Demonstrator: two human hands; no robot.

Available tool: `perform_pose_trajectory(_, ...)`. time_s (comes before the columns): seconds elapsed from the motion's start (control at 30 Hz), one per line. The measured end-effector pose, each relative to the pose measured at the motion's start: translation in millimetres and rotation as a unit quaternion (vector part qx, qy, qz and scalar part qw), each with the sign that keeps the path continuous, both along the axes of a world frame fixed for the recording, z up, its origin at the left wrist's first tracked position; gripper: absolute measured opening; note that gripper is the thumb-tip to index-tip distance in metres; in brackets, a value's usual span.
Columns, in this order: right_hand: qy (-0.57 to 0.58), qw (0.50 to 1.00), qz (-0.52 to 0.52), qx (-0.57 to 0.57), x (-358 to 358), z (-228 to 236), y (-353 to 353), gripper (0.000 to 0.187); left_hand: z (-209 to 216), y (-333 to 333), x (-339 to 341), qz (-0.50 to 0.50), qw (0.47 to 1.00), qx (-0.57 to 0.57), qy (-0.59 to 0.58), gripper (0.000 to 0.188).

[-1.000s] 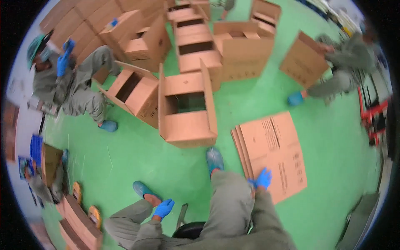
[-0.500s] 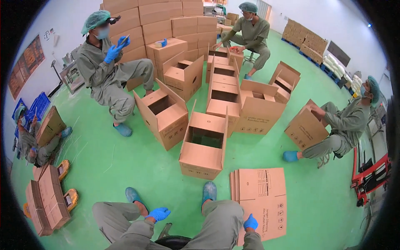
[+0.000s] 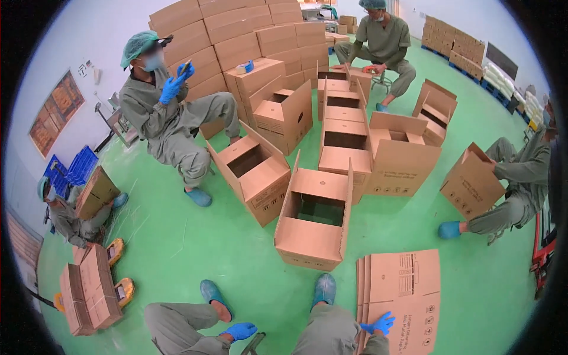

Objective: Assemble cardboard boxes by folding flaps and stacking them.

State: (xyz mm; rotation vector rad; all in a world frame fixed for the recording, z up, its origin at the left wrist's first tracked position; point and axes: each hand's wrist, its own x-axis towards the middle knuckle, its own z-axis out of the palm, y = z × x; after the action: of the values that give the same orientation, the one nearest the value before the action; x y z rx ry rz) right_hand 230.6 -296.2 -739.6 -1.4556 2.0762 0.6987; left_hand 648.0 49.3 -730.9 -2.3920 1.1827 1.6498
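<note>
My right hand [image 3: 381, 323], in a blue glove, is open with its fingers spread over a fanned stack of flat cardboard cartons [image 3: 417, 296]. The stack lies on the floor beside my right leg. Between my knees, my left hand [image 3: 241, 332], also gloved in blue, is open with its fingers stretched out and nothing in it. Straight ahead of my feet stands a set-up carton [image 3: 307, 239], its side flaps raised and its inside partly showing.
More set-up cartons [image 3: 251, 168] stand in rows ahead. A person with a phone [image 3: 168, 100] sits at left; other people sit at far back, right and left. Tied flat cartons [image 3: 97, 287] lie on a yellow-ended pallet jack [image 3: 124, 291]. Stacked cartons [image 3: 236, 53] form a wall behind.
My view has swung left, shifting the scene to the right. My right hand has moved forward onto the flat cartons and its fingers have spread. The left hand stays between my knees.
</note>
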Motion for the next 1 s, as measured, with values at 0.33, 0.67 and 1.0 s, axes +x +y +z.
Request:
perform_pose_trajectory(0.33,0.151,0.957,0.164,-0.185,10.4,-54.9,72.5,0.077,11.0,-39.7,-3.7,0.009,1.000,-0.003,0.022,0.061)
perform_pose_trajectory(0.67,-0.368,0.828,0.050,-0.421,-19.8,317.1,8.4,0.056,84.2,-88.5,-11.2,0.167,0.951,-0.250,0.074,0.049)
perform_pose_trajectory(1.0,-0.690,0.548,0.165,-0.442,154.4,490.9,102.8,0.042,318.4,-143.9,-1.6,0.221,0.705,-0.624,0.256,0.046)
